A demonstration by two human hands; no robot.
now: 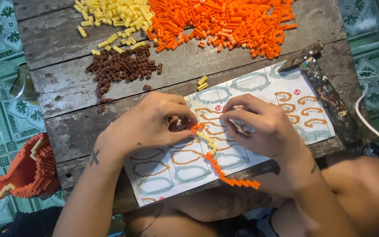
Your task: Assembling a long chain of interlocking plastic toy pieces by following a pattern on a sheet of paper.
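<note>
We find both hands over the instruction sheet (259,83) on the wooden table (58,92): the left hand (148,123) pinches the upper end of a curved strip of orange and yellow bricks (211,153), and the right hand (264,125) has its fingers drawn narrow beside that end, though we cannot tell what it grips. Beyond the sheet lie the orange brick pile (224,22), yellow brick pile (115,13) and brown brick pile (121,66).

Three brick piles (189,26), two hands (150,123)
</note>
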